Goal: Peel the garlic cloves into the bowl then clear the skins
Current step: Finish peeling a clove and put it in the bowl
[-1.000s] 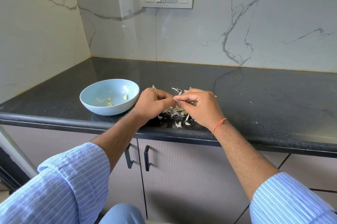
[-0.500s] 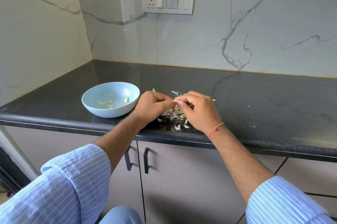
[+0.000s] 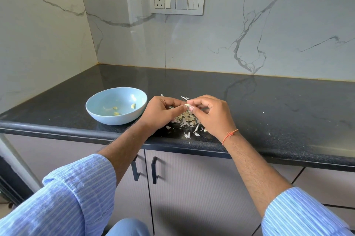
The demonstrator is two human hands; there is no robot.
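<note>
A small pale garlic clove (image 3: pixel 187 105) is pinched between the fingertips of my left hand (image 3: pixel 161 112) and my right hand (image 3: pixel 213 115), just above the black counter. Below the hands lies a loose heap of garlic skins (image 3: pixel 187 120), white and papery, partly hidden by my fingers. To the left stands a light blue bowl (image 3: pixel 99 111) with three peeled cloves (image 3: pixel 115 108) inside it. My left hand's knuckles are close to the bowl's right rim.
The black granite counter (image 3: pixel 269 111) runs to marble walls at the back and left. Its rounded front edge (image 3: pixel 57 130) sits just below the bowl. A switch panel (image 3: pixel 176 3) is on the back wall. Cabinet doors with dark handles (image 3: pixel 154 170) are underneath.
Both hands stay together on the clove, and the fingertips have shifted slightly on it. The camera has tilted a little, so the scene sits lower in view.
</note>
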